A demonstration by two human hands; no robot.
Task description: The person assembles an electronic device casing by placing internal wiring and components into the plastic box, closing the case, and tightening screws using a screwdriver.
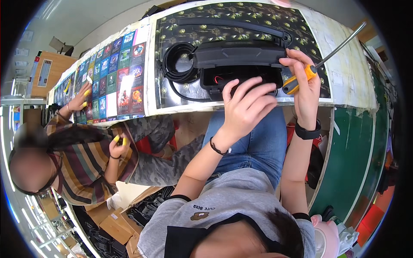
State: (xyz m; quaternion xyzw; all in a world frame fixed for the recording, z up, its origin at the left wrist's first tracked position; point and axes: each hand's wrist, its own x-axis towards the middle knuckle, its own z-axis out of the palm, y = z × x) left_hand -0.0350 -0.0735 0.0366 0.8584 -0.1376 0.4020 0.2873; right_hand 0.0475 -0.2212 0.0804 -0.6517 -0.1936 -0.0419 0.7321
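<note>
A black plastic case [241, 56] lies on the table before me with its lid raised and its front compartment showing. Inside it a short bit of red wire [216, 79] is visible; the rest is dark. My left hand [249, 105] rests over the front edge of the case, fingers spread and touching it. In my right hand [306, 86] is a screwdriver [310, 71] with a yellow and grey handle, its shaft pointing up and away to the right. The right fingertips meet the right end of the case. A coiled black cable [165, 64] sits at the case's left.
A long black strip [232, 25] lies behind the case on the patterned mat [318, 86]. To my left a co-worker [81, 159] sits with one hand on a sheet of colourful pictures [107, 73]. Cardboard boxes [118, 225] and black parts [148, 210] are on the floor.
</note>
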